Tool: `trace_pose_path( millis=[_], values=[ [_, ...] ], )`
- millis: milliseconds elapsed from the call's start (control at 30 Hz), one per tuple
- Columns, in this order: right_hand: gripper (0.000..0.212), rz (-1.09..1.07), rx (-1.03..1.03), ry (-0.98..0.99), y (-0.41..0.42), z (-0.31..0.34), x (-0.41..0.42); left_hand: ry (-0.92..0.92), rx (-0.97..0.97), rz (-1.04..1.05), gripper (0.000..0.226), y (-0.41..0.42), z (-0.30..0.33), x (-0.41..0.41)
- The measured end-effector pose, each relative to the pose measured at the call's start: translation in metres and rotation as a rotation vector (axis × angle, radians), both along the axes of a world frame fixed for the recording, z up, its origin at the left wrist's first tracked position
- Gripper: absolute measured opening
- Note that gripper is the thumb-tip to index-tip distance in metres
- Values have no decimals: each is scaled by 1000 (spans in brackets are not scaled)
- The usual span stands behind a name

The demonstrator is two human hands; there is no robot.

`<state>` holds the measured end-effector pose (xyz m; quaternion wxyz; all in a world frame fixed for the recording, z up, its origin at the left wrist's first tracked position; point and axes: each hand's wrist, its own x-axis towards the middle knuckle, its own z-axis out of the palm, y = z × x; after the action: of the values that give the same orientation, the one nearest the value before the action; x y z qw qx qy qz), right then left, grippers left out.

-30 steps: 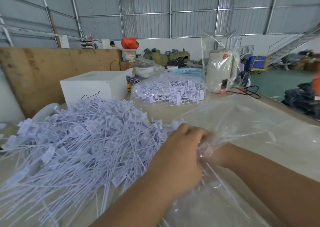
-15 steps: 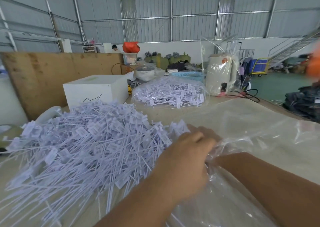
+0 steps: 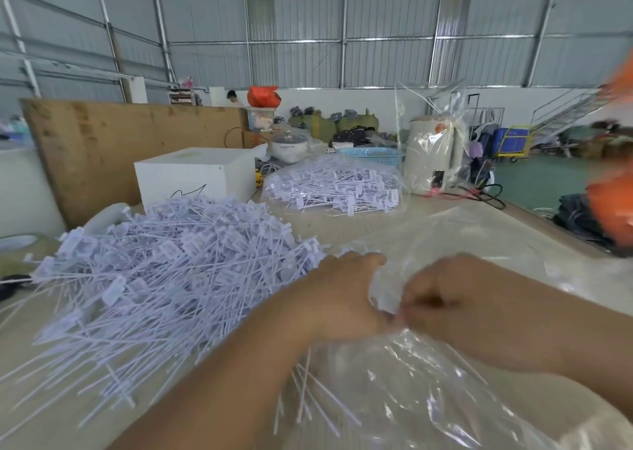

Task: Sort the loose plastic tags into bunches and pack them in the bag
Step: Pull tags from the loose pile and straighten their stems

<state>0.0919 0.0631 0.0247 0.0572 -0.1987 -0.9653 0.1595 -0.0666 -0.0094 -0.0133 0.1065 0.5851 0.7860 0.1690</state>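
Note:
A big heap of loose white plastic tags point(image 3: 161, 271) covers the left of the table. A large clear plastic bag point(image 3: 404, 398) lies in front of me, with a few tags showing through it low down. My left hand point(image 3: 342, 295) and my right hand point(image 3: 455, 295) meet at the middle, both pinching a crumpled bit of the bag's film between them. The right hand is blurred. A second clear bag filled with tags point(image 3: 332, 185) rests farther back on the table.
A white box point(image 3: 195, 175) stands behind the heap, with a wooden board point(image 3: 120, 141) leaning behind it. A wrapped white appliance point(image 3: 431, 154), a blue basket point(image 3: 373, 154) and cables sit at the back. Something orange and blurred point(image 3: 613, 206) is at the right edge.
My right hand has come out from behind the left and now shows fully, gripping the bag film. The view has tilted up and shifted slightly.

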Motion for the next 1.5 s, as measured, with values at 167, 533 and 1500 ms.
trace_pose_path(
  millis=[167, 533, 1500],
  values=[
    [17, 13, -239, 521, -6, 9, -32, -36, 37, 284, 66, -17, 48, -35],
    [20, -267, -790, 21, -1, -27, -117, 373, -154, 667, 88, -32, 0, -72],
    [16, -488, -1195, 428, 17, -73, -159, 354, 399, 474, 25, -30, -27, -58]
  ],
)
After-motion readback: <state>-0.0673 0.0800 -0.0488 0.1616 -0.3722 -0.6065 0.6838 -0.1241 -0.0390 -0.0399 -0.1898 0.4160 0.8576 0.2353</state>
